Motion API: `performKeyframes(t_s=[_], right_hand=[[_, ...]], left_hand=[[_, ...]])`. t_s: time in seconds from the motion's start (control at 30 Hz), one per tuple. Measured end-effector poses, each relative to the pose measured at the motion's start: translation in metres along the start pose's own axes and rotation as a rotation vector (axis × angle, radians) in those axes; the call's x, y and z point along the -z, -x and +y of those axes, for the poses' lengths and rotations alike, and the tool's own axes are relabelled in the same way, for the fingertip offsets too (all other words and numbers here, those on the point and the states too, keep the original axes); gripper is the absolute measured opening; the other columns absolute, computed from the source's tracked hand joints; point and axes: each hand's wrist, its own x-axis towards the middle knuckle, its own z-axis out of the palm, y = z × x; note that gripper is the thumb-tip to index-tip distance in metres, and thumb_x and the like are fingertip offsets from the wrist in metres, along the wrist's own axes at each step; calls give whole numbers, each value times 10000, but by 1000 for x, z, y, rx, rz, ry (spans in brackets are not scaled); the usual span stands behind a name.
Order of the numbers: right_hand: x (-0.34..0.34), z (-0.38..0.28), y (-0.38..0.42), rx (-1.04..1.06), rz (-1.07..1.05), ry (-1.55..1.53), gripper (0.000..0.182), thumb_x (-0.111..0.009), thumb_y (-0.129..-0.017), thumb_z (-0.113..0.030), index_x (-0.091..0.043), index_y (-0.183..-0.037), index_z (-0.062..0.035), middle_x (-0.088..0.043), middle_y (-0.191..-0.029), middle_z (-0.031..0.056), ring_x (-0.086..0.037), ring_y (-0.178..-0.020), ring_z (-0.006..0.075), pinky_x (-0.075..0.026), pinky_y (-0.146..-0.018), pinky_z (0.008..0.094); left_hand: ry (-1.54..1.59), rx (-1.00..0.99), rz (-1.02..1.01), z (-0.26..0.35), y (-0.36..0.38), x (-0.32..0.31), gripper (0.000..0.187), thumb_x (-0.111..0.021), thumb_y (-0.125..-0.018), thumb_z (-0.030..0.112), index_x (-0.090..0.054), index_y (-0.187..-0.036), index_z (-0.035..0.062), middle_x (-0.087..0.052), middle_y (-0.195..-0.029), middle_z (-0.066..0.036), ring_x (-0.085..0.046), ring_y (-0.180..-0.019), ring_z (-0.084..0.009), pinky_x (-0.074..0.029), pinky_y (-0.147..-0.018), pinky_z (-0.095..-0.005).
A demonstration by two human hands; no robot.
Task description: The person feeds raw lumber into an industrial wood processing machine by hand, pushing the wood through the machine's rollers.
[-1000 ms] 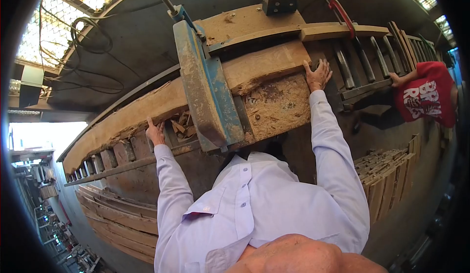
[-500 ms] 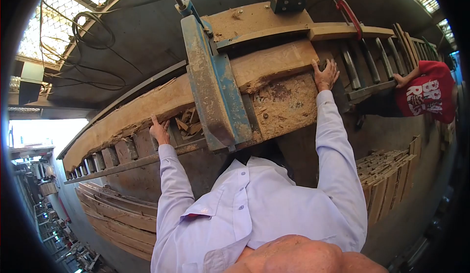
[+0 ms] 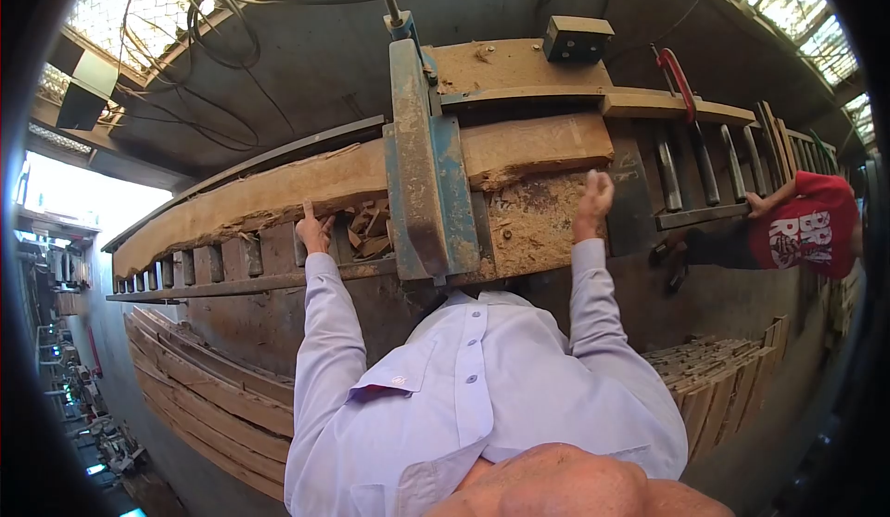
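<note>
A long rough wooden plank (image 3: 278, 192) lies across the machine bed and passes behind a blue saw housing (image 3: 431, 192). My left hand (image 3: 315, 229) rests against the plank's ragged lower edge, index finger stretched up onto the wood, next to a heap of wood offcuts (image 3: 371, 225). Held off the wood, my right hand (image 3: 593, 197) hovers with loosely curled fingers and holds nothing. It is just below the plank's right end (image 3: 547, 146), over the sawdust-covered table (image 3: 528, 229).
Steel rollers (image 3: 691, 169) continue to the right, where a person in a red shirt (image 3: 807, 229) has a hand (image 3: 756, 204) on the roller frame. Stacked planks lie at lower left (image 3: 222, 387) and lower right (image 3: 723, 378). A red lever (image 3: 681, 72) and a black box (image 3: 577, 39) sit behind.
My right hand has lifted off the plank's right end and drawn back with its fingers curling. My left hand stays at the plank's lower edge. The view has shifted right.
</note>
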Motion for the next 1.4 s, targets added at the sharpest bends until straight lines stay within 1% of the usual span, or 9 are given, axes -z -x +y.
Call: performKeyframes(t_s=[0.07,0.2,0.33,0.4,0.47,0.63,1.23,1.33,1.4], right_hand=[[-20,6,30,-200,-73,-100,431,-662,-929,-274,-528,-1229,4,-596,-1167,137,-607,-1074,260,-536,-832,347],[-51,4,26,-752,-425,-441,627,-667,-926,-260,-381,-1412,15,-392,-1425,256,-461,-1289,377,-488,-1005,419],[-84,12,17,-880,-348,-369,762,-690,-909,-271,-270,-1481,8,-229,-1521,268,-355,-1360,420,-464,-1036,454],[-81,9,21,-806,-304,-335,835,-716,-889,-291,-227,-1494,12,-174,-1540,261,-333,-1363,449,-478,-1016,478],[-74,11,25,-770,-273,-309,776,-737,-872,-302,-310,-1432,25,-327,-1455,246,-437,-1273,431,-514,-960,487],[-44,33,43,-551,-218,-164,427,-694,-902,-313,-488,-1120,-8,-558,-1073,114,-578,-944,247,-549,-780,428],[167,-50,-233,-148,191,-6,373,-638,-887,-193,-560,-1088,112,-622,-1076,172,-618,-968,248,-517,-839,392],[150,-72,-220,86,464,18,378,-633,-907,-230,-560,-1145,54,-591,-1134,202,-591,-1051,295,-506,-865,422],[140,-62,-190,635,254,720,384,-631,-905,-252,-557,-1196,-13,-552,-1195,229,-539,-1132,365,-473,-933,442]], left_hand=[[6,-19,-11,7,-1,-3,529,-679,-907,398,-469,-1049,-67,-594,-1015,-193,-664,-805,-333,-611,-594,-404],[-14,2,-4,3,3,3,534,-682,-902,408,-493,-1049,-69,-604,-1012,-200,-665,-808,-323,-611,-595,-397],[23,2,-23,5,10,0,631,-707,-870,454,-507,-1127,-86,-627,-1037,-211,-671,-825,-312,-611,-653,-411],[-11,-19,24,2,15,2,644,-716,-862,456,-502,-1132,-88,-631,-1037,-207,-674,-845,-323,-609,-659,-423],[-29,-15,38,-3,18,1,614,-709,-865,467,-520,-1105,-65,-642,-1014,-169,-662,-780,-283,-607,-637,-402],[-38,-14,45,-6,3,7,637,-712,-866,449,-482,-1137,-80,-602,-1073,-208,-650,-890,-332,-618,-659,-429],[-36,-8,-6,22,6,-10,615,-698,-881,435,-481,-1142,-78,-607,-1094,-216,-647,-914,-338,-624,-698,-462],[-59,12,12,25,0,-7,612,-698,-884,426,-483,-1167,-72,-623,-1097,-215,-654,-952,-343,-613,-734,-481],[-43,44,-5,24,-3,3,605,-699,-886,418,-489,-1176,-69,-625,-1106,-211,-654,-963,-346,-607,-750,-488]])
